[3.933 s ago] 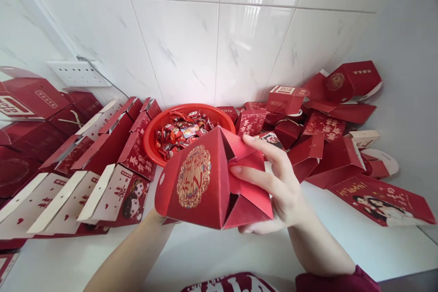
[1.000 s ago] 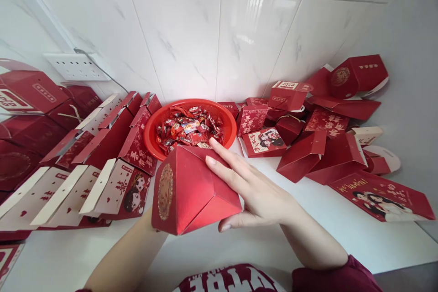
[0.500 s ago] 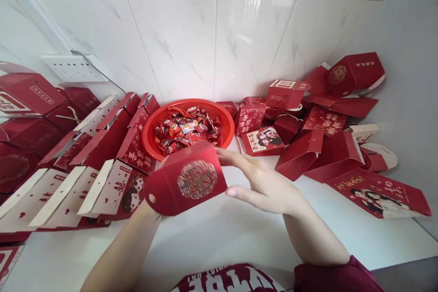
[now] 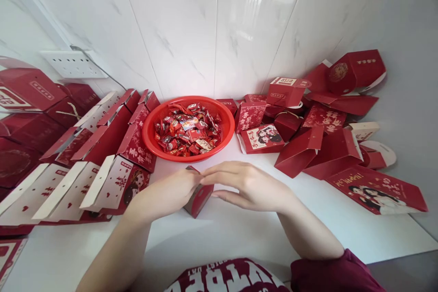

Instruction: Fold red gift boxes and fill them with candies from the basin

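Observation:
A small dark red box (image 4: 201,201) stands on the white table in front of the basket, mostly hidden by my hands. My left hand (image 4: 176,188) reaches to its left side, with its fingertips hidden inside or behind the box. My right hand (image 4: 244,185) lies over its top and right side, thumb apart from the long fingers and its fingertips meeting my left hand. Just beyond is a round red plastic basket (image 4: 148,139) of wrapped candies (image 4: 188,130).
Rows of red and white boxes (image 4: 109,182) line the left side. A pile of red boxes (image 4: 333,155) covers the right side, with a flat couple-printed box (image 4: 379,194) near the edge. A socket strip (image 4: 73,64) is on the tiled wall.
The red box has turned from lying tilted with its round gold emblem showing to standing lower on the table. My left hand, hidden behind it before, now shows beside it.

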Available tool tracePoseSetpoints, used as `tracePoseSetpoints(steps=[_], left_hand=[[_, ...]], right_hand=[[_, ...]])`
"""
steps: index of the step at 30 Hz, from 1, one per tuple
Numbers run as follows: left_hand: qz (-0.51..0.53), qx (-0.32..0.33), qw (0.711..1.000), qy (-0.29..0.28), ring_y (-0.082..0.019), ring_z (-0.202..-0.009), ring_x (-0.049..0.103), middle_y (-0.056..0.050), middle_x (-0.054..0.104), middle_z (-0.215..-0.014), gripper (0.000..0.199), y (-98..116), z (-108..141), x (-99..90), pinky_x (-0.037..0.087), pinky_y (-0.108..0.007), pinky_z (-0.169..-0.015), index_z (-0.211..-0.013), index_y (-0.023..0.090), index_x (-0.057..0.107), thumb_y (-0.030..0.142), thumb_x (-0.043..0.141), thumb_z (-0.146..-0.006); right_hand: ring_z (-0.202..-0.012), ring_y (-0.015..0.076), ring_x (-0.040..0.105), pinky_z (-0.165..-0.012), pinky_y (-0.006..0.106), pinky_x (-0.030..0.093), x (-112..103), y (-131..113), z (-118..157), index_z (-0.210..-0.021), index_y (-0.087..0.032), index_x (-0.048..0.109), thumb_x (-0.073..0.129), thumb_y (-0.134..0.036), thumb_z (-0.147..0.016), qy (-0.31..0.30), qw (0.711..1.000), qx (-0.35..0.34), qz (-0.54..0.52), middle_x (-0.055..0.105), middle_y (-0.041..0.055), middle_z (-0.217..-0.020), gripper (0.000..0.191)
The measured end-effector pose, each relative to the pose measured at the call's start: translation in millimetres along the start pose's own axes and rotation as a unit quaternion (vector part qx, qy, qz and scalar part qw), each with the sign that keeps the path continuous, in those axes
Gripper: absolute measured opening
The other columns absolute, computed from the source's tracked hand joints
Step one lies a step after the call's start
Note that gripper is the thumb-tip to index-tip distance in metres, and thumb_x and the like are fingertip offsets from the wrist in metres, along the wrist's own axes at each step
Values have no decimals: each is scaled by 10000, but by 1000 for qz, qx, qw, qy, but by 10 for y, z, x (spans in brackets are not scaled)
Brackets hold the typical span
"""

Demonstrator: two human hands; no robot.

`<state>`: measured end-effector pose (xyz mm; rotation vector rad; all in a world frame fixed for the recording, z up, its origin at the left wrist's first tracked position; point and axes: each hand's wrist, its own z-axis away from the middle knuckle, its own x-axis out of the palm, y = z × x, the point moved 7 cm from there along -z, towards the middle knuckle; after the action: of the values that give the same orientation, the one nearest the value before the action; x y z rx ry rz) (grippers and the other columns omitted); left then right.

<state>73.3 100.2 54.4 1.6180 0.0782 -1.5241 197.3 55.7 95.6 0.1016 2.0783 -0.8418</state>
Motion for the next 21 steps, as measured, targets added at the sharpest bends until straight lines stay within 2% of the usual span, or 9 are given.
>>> tracePoseSetpoints(steps=[3, 6, 9, 12, 14, 16, 19, 21], left_hand=[[11, -7, 999, -32, -191, -756, 660, -65, 725, -861, 260, -14, 19, -31, 481, -266, -741, -849, 160, 676, 159, 424, -913], [11, -13, 999, -29, -193, -820, 673, -36, 732, -912, 212, -28, 29, -107, 481, -273, -783, -880, 186, 681, 153, 472, -896], [15, 0, 1000, -23, -187, -960, 678, -10, 729, -1076, 299, -32, 36, -163, 480, -280, -874, -1058, 240, 690, 130, 458, -904], [8, 5, 1000, -23, -197, -1095, 644, -9, 693, -1195, 404, -89, 61, -194, 466, -299, -962, -1213, 276, 642, 115, 500, -870], [5, 7, 999, -33, -207, -1134, 625, -22, 678, -1216, 456, -162, 86, -211, 462, -309, -991, -1237, 270, 628, 99, 538, -824], [24, 4, 998, -52, -203, -1133, 625, -29, 673, -1213, 465, -269, 110, -233, 478, -304, -983, -1224, 257, 629, 90, 543, -798], [88, -30, 992, -87, -186, -1080, 650, -37, 683, -1166, 437, -495, 135, -271, 516, -282, -923, -1178, 219, 625, 78, 515, -780], [125, -47, 986, -105, -179, -1047, 659, -40, 687, -1132, 400, -620, 131, -287, 522, -272, -902, -1122, 196, 630, 70, 506, -764]], right_hand=[[-1183, 146, 591, -1038, 280, 475, 146, -43, -66, -1213, -147, 612, 439, -197, -1012, -13, 998, -56, -30, 645, 85, -1277, 269], [-1103, 176, 622, -981, 338, 497, 257, 13, -89, -1190, -162, 623, 428, -199, -1013, -29, 998, -56, 16, 688, 78, -1188, 266], [-907, 180, 662, -834, 333, 514, 293, 92, -72, -1154, -172, 653, 411, -247, -1029, -50, 997, -28, 57, 730, 71, -1013, 284], [-759, 160, 662, -696, 280, 492, 304, 206, -26, -1153, -192, 671, 426, -269, -1027, -80, 994, 34, 62, 730, 49, -885, 287], [-772, 158, 673, -671, 263, 480, 356, 279, 18, -1141, -220, 686, 445, -195, -1006, -118, 989, 72, 57, 730, 37, -910, 277], [-844, 166, 682, -690, 265, 486, 430, 322, 52, -1160, -237, 684, 451, -101, -962, -149, 983, 91, 51, 720, 38, -1028, 335], [-999, 189, 667, -748, 284, 492, 535, 334, 59, -1220, -238, 655, 441, -19, -905, -169, 981, 84, 51, 638, 55, -1272, 439], [-999, 189, 664, -749, 285, 484, 589, 355, 50, -1190, -232, 663, 440, -12, -897, -181, 979, 84, 45, 636, 49, -1274, 429]])
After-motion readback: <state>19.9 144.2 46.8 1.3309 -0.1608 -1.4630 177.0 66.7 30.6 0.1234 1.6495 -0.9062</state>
